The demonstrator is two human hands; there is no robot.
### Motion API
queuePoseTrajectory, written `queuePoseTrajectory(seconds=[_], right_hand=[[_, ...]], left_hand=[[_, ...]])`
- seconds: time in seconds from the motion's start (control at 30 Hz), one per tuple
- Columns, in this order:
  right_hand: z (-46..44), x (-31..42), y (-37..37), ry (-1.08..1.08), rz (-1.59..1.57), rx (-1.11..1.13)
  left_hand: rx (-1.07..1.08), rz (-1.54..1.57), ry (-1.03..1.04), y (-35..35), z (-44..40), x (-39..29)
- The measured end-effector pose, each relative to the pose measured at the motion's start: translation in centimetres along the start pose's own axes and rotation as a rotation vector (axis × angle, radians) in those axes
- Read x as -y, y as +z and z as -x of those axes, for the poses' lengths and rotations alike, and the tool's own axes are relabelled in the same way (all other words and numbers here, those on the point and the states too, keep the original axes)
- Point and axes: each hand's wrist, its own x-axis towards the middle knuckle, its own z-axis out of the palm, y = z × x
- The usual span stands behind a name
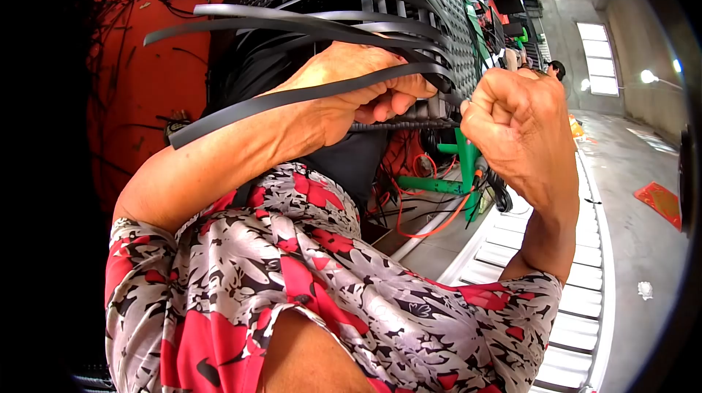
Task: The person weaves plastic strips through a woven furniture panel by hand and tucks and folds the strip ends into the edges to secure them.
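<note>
Black woven plastic work point(459, 42) stands in front of me, with many flat strip ends sticking out to the left. One long black plastic strip point(292, 97) crosses over my left wrist and runs to the edge of the weave. My left hand point(365, 82) is closed at that edge, its thumb and curled fingers against a strip; the exact grip is partly hidden. To the right of the weave, my right hand point(521, 115) is a tight fist, pinching a dark strip by its thumb side. A small gap separates the two hands.
Green metal legs point(466, 166) and an orange cable point(431, 234) are below the weave. A white slatted surface point(567, 327) lies under my right arm. Red flooring point(146, 93) with black scraps extends at left. Another person point(557, 69) is in the background.
</note>
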Motion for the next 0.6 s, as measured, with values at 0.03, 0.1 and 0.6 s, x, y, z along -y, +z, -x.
queuePoseTrajectory(seconds=[0.03,0.1,0.6], right_hand=[[-0.2,0.0,0.1,0.005,-0.074,0.028],[-0.6,-0.4,0.0,0.028,-0.116,0.092],[3.0,3.4,2.9,-0.257,-0.021,-0.271]], left_hand=[[0.0,0.001,0.0,-0.2,0.1,-0.1],[0.067,-0.056,0.038,-0.4,0.4,-0.4],[0.21,-0.02,0.213,-2.5,-1.5,1.6]])
